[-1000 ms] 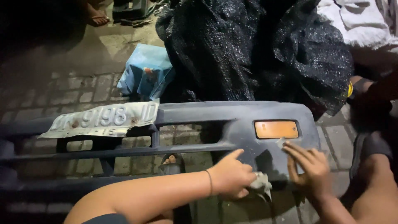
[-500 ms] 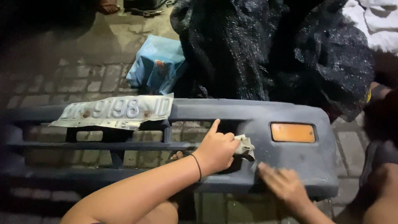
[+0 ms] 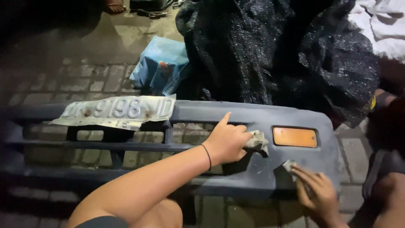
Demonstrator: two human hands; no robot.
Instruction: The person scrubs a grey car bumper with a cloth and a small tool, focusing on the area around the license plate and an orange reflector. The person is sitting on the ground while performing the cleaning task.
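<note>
A grey-blue car bumper (image 3: 198,112) lies across brick paving, with an orange lamp (image 3: 294,137) set in its right part and a bent white licence plate (image 3: 116,112) on its left part. My left hand (image 3: 228,141), a thin black band on its wrist, presses a crumpled grey wad (image 3: 256,141) against the bumper face just left of the lamp, index finger pointing up. My right hand (image 3: 316,192) is lower, under the lamp, fingers flat on a small grey piece (image 3: 289,165) held against the bumper.
Behind the bumper lie a large black glittery sheet (image 3: 274,50), a blue plastic bag (image 3: 160,65) and white cloth (image 3: 379,25) at the top right. A person's foot (image 3: 114,6) shows at the top edge. A dark bent leg (image 3: 386,169) is at the right.
My left hand has slid the wad up the bumper face, from below the lamp to level with it. My right hand has dropped lower, moving left then back right beneath the lamp.
</note>
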